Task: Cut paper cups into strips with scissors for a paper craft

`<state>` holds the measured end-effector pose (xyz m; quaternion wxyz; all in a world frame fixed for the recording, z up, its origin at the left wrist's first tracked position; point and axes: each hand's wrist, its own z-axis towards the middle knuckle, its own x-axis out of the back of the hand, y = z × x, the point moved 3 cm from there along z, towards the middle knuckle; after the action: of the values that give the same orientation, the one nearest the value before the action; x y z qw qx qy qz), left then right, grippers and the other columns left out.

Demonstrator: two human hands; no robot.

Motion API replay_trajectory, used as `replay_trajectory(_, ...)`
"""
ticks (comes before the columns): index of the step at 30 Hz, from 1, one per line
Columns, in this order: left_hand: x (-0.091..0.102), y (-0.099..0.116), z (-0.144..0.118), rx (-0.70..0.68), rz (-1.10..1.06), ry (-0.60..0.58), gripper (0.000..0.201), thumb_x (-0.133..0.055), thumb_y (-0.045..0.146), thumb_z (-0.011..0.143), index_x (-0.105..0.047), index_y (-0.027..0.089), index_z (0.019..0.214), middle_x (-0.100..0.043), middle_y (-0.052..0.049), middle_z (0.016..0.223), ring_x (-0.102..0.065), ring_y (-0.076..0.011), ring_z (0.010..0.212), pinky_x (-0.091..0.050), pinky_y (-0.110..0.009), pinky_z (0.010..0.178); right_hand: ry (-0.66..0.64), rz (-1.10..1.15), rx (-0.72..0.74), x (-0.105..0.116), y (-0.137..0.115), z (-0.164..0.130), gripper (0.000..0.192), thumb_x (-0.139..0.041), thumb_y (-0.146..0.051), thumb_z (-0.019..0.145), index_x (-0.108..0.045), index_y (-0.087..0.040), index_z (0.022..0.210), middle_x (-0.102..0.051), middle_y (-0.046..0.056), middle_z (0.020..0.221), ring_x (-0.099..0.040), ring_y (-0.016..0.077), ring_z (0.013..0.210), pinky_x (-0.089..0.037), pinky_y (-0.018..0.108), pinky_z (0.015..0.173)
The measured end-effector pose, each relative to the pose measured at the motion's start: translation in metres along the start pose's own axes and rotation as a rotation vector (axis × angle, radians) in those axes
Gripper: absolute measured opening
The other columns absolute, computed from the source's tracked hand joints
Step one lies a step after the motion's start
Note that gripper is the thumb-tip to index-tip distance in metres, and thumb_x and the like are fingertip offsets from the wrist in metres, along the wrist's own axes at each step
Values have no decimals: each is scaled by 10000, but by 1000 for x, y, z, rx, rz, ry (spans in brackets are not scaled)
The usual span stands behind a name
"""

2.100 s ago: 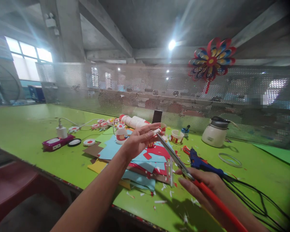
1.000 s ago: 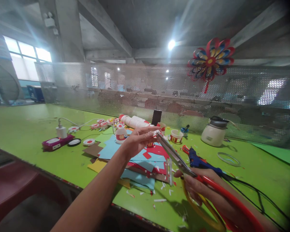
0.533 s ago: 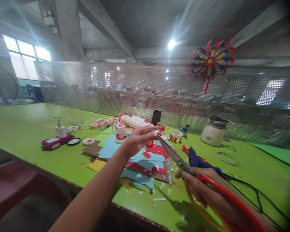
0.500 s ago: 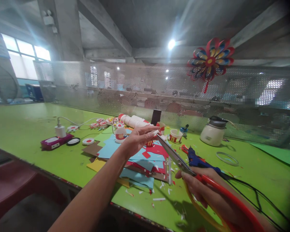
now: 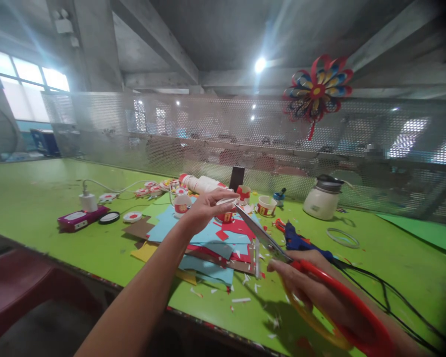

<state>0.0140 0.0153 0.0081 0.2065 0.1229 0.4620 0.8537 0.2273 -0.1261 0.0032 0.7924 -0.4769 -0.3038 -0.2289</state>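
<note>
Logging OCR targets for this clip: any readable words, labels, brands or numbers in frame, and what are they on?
None readable.
paper cups: red print, too small and blurred to read.
purple device: white label patch, illegible.
white kettle: no marking can be made out.
scissors in the right hand: no text visible.

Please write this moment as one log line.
left hand: pinches small white paper piece | right hand: holds red-handled metal scissors, tips at paper | green table

A small white paper piece is held up above the counter, met at its edge by the tips of long steel scissors with red and yellow handles.
</note>
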Motion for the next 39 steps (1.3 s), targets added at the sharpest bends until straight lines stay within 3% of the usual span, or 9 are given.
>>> replay_trajectory(4, -3, 3, 0, -54, 14, 25, 295, -738, 295, 743, -741, 172, 1011, -623, -107, 1142, -614, -200, 998, -536, -342, 868, 36, 41, 10, 1, 2, -2, 474, -535, -492, 887, -602, -261, 479, -580, 22, 524, -555, 176, 534, -460, 284, 507)
replay_trajectory(9, -3, 2, -1, -32, -24, 61, 302, -739, 290, 743, -734, 161, 1016, -673, -118, 1089, -656, -206, 928, -540, -374, 861, -12, 36, -10, -8, 6, 7, 447, -504, -513, 891, -571, -220, 560, -489, -29, 470, -455, 126, 459, -374, 248, 441)
replay_trajectory(14, 2, 5, -4, 23, -279, 42, 347, -733, 245, 747, -712, 110, 1066, -719, -139, 961, -677, -228, 923, -515, -404, 906, 257, -32, -182, 15, 29, 14, 525, -461, -599, 881, -453, -219, 519, -457, -33, 445, -426, 117, 433, -358, 263, 465)
replay_trajectory(18, -2, 7, -6, 42, -403, -18, 378, -709, 228, 764, -679, 111, 1123, -708, -158, 1031, -667, -269, 992, -515, -418, 897, 140, 64, -105, 12, 25, 14, 477, -467, -550, 908, -453, -219, 564, -474, -40, 494, -453, 117, 466, -376, 257, 496)
replay_trajectory(23, -6, 4, -7, 50, -455, -59, 312, -668, 274, 813, -670, 114, 1080, -706, -155, 1016, -685, -255, 938, -538, -377, 821, 16, 94, 14, -2, 4, 10, 300, -514, -485, 888, -663, -243, 792, -580, -3, 590, -546, 174, 554, -450, 281, 534)
replay_trajectory(28, -5, 2, -5, 21, -502, -86, 265, -636, 310, 835, -681, 111, 1004, -709, -148, 955, -695, -255, 888, -543, -320, 717, 45, 157, 26, 1, 4, 1, 216, -603, -491, 825, -720, -310, 806, -660, 52, 643, -633, 260, 653, -515, 352, 608)
replay_trajectory(32, -11, 4, -6, 24, -533, -115, 280, -620, 308, 839, -686, 103, 1019, -695, -170, 1015, -686, -267, 904, -543, -319, 690, 61, 128, 9, 2, 7, -2, 292, -507, -495, 898, -683, -273, 829, -614, 22, 646, -610, 218, 645, -487, 320, 618)
replay_trajectory(36, -25, 5, -11, 34, -518, -183, 319, -669, 241, 803, -687, 104, 1092, -677, -164, 1092, -658, -268, 998, -542, -379, 843, 181, -2, -20, 5, 17, 7, 382, -451, -525, 913, -602, -225, 729, -618, 15, 661, -603, 190, 628, -462, 299, 627)
replay_trajectory(39, -32, 4, -13, 43, -524, -198, 370, -718, 215, 762, -684, 104, 1114, -683, -151, 1072, -649, -258, 1018, -541, -355, 859, 309, -315, -158, 8, 35, 19, 446, -500, -560, 851, -654, -182, 1031, -718, 80, 801, -653, 251, 691, -471, 344, 667)
